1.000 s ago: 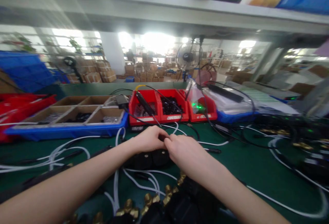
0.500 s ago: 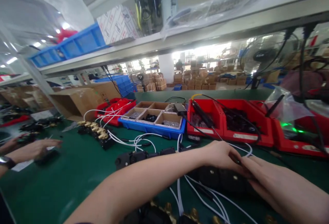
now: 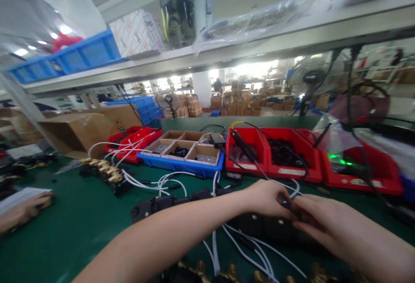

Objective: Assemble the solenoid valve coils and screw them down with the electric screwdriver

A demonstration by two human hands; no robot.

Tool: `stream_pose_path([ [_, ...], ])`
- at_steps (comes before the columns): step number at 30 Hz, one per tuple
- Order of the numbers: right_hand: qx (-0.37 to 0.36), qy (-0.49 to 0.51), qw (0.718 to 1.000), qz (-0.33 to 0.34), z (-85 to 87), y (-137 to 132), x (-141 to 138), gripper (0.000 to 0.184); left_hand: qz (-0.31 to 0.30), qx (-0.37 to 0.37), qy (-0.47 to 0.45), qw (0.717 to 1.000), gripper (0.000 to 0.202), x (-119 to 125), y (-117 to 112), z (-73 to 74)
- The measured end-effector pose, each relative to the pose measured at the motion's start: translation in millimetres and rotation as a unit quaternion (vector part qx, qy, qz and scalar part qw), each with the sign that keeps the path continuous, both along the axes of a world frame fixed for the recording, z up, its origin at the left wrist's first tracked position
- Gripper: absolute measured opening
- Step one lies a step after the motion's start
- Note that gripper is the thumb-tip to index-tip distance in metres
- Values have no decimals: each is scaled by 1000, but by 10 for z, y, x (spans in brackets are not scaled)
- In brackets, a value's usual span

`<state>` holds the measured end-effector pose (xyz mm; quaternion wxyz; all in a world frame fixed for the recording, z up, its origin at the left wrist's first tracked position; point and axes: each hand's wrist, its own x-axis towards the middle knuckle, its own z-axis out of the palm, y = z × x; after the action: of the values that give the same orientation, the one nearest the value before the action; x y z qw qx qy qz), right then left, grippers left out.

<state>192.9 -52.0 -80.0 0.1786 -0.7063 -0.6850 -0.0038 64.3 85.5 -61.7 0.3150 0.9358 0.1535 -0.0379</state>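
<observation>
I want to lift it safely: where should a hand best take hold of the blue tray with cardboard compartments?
Probably grip the blue tray by its long front rim, coming from the near side; that edge faces the person, while a black adapter and cable sit at its far right corner.

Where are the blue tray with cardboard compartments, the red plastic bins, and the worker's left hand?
Blue tray with cardboard compartments [image 3: 181,167]: head view, front wall.
Red plastic bins [image 3: 293,173]: head view, front wall.
Left hand [image 3: 264,197]: head view, back of hand.
</observation>
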Motion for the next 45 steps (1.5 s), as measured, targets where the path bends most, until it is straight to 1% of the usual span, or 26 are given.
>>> stream_pose_path([
  [1, -26, 8, 1000, -15, 155, -14, 20, 8, 7, -9, -5, 1000, 39, -7, -2, -9],
  [2, -27, 10, 998, -55, 306, -15, 63, 10, 12, -13, -12, 1000, 43, -12, 2, -23],
  [4, 7, -4, 991, -137, 557, 33, 216, 12, 14, -34, -28, 999, 48, -11, 26, -61],
  [5, 13, -14, 984, -175, 642, 84, 317, 14, 13, -44, -35, 998, 48, -4, 41, -83],
  [7, 6, -32, 977, -212, 719, 230, 531, 18, 8, -68, -45, 997, 47, 14, 66, -116],
  [9, -14, -41, 978, -202, 690, 425, 699, 15, 3, -91, -46, 995, 45, 25, 77, -125],
  [10, -31, -42, 982, -184, 649, 534, 749, 12, 1, -101, -43, 994, 44, 25, 77, -120],
  [11, -46, -44, 984, -166, 598, 645, 775, 12, -1, -110, -40, 993, 43, 22, 75, -111],
  [13, -68, -47, 987, -138, 488, 851, 762, 22, -1, -125, -33, 992, 43, 11, 69, -82],
  [15, -82, -55, 987, -130, 388, 1007, 702, 28, -1, -134, -27, 991, 43, -1, 63, -49],
  [17, -79, -63, 985, -137, 313, 1092, 640, 32, 1, -139, -21, 990, 44, -12, 58, -18],
  [19, -66, -67, 985, -147, 267, 1108, 601, 33, 3, -145, -15, 989, 46, -20, 56, 10],
  [22, -40, -63, 986, -150, 243, 1060, 582, 31, 4, -159, -3, 987, 50, -26, 53, 43],
  [25, -15, -47, 988, -145, 253, 1005, 573, 31, 3, -166, 5, 986, 54, -20, 50, 58],
  [28, 6, -15, 990, -137, 303, 960, 553, 30, 2, -163, 3, 987, 50, -12, 44, 54],
  [30, 18, 16, 992, -123, 368, 889, 534, 28, 6, -153, -6, 988, 47, -8, 41, 45],
  [32, 24, 56, 993, -101, 451, 738, 502, 18, 12, -141, -16, 990, 46, -5, 37, 35],
  [34, 22, 103, 991, -80, 531, 494, 443, 5, 12, -133, -23, 991, 46, 5, 34, 30],
  [35, 19, 127, 989, -72, 560, 346, 403, 3, 9, -132, -26, 991, 45, 15, 32, 31],
  [37, 3, 171, 984, -57, 584, 41, 308, 11, -5, -131, -30, 991, 44, 51, 29, 34],
  [39, -21, 215, 975, -55, 554, -212, 211, 14, -23, -130, -35, 991, 46, 108, 25, 35],
  [41, -28, 241, 968, -64, 475, -365, 136, 15, -42, -126, -44, 990, 50, 177, 17, 30],
  [43, -15, 233, 969, -75, 371, -420, 95, 16, -63, -123, -53, 989, 50, 240, 1, 20],
  [45, 4, 208, 975, -83, 267, -415, 84, 17, -83, -117, -62, 988, 47, 282, -25, 15],
])
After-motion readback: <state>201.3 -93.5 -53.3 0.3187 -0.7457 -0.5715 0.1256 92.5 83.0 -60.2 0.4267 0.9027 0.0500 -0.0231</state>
